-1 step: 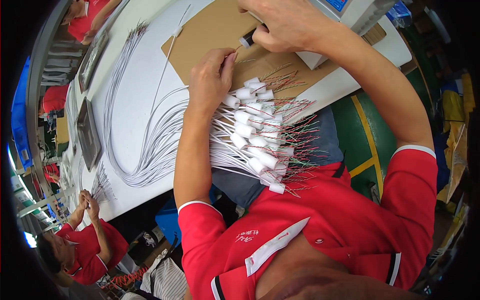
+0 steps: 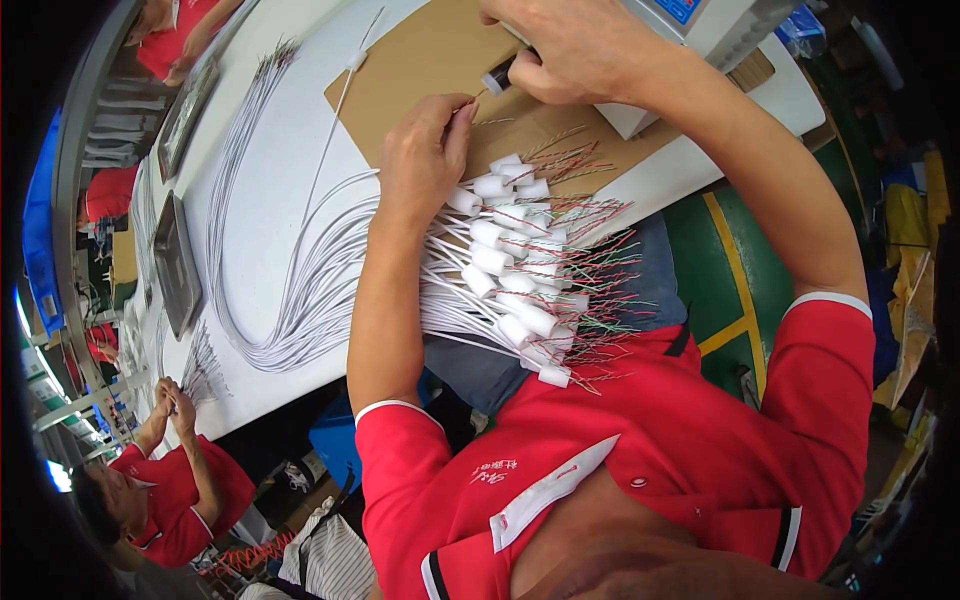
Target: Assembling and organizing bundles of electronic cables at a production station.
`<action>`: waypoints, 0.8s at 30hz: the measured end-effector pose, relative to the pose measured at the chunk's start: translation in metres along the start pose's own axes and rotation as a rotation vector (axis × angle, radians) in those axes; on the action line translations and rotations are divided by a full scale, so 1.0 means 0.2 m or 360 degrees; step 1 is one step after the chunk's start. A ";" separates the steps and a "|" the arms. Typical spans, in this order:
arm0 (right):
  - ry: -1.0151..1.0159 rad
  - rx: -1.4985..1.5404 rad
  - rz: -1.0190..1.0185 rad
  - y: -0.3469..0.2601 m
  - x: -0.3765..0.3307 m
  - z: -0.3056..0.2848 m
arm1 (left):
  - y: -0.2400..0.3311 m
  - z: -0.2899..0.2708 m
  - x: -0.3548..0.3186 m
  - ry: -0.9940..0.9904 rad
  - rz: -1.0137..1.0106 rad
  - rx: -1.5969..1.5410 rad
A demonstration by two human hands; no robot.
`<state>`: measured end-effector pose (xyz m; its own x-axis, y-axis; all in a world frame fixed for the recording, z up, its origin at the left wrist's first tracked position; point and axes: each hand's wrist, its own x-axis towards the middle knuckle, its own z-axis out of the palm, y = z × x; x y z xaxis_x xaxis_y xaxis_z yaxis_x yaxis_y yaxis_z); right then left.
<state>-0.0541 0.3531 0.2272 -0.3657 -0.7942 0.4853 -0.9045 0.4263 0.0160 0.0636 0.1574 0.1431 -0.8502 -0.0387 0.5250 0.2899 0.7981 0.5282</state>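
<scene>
My left hand [image 2: 425,150] pinches a thin wire [image 2: 473,99] between thumb and forefinger over the brown cardboard [image 2: 440,50]. The wire runs toward the dark end of a cylindrical tool [image 2: 496,80]. Around that tool my right hand [image 2: 570,50] is closed; the rest of it is hidden by the fingers and the picture's top edge. Below my left hand lies a bundle of white cables [image 2: 330,290], fanned over the table edge and my lap. White cylindrical sleeves [image 2: 490,235] sit near their ends, with red, green and other twisted wires [image 2: 600,275] sticking out.
A white machine [image 2: 720,30] with a blue panel stands at the far right of the white table [image 2: 290,130]. Single cable [image 2: 345,95] lies left of the cardboard. Grey trays [image 2: 176,265] line the left side, where a co-worker in red [image 2: 190,490] handles wires.
</scene>
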 end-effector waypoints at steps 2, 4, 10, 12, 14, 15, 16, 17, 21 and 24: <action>-0.0040 -0.0025 -0.0030 0.00 0.00 0.00 | -0.01 0.01 0.00 0.0000 0.0029 -0.0012; -0.0054 -0.0033 -0.0049 0.00 0.01 0.00 | -0.02 0.02 0.01 -0.0006 0.0029 -0.0039; -0.0178 -0.0127 -0.0055 -0.02 0.01 -0.02 | -0.01 -0.06 -0.01 -0.0232 -0.0187 -0.0140; -0.0213 -0.0136 -0.0053 -0.03 0.02 -0.03 | -0.05 -0.07 -0.03 -0.0253 -0.0173 -0.0167; -0.0378 -0.0250 -0.0052 -0.05 0.04 -0.07 | -0.06 -0.10 -0.03 -0.0294 -0.0134 -0.0215; -0.0460 -0.0307 -0.0050 -0.05 0.04 -0.07 | -0.06 -0.11 -0.03 -0.0298 -0.0136 -0.0220; -0.0466 -0.0306 -0.0047 -0.05 0.02 -0.08 | -0.06 -0.12 -0.03 -0.0335 -0.0185 -0.0228; -0.0313 -0.0340 -0.0144 -0.05 0.00 -0.08 | -0.06 -0.14 -0.04 -0.0372 -0.0234 -0.0236; -0.0136 -0.0425 -0.0318 -0.01 -0.02 -0.03 | -0.05 -0.19 -0.03 -0.0515 -0.0417 -0.0142; -0.0398 -0.0459 -0.0299 0.02 0.01 0.01 | -0.08 -0.23 -0.03 -0.0612 -0.0497 -0.0157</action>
<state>-0.0587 0.3528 0.2260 -0.2748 -0.9350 0.2240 -0.8750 0.3398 0.3448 0.0852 0.1176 0.1628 -0.9979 -0.0276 0.0580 0.0202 0.7224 0.6911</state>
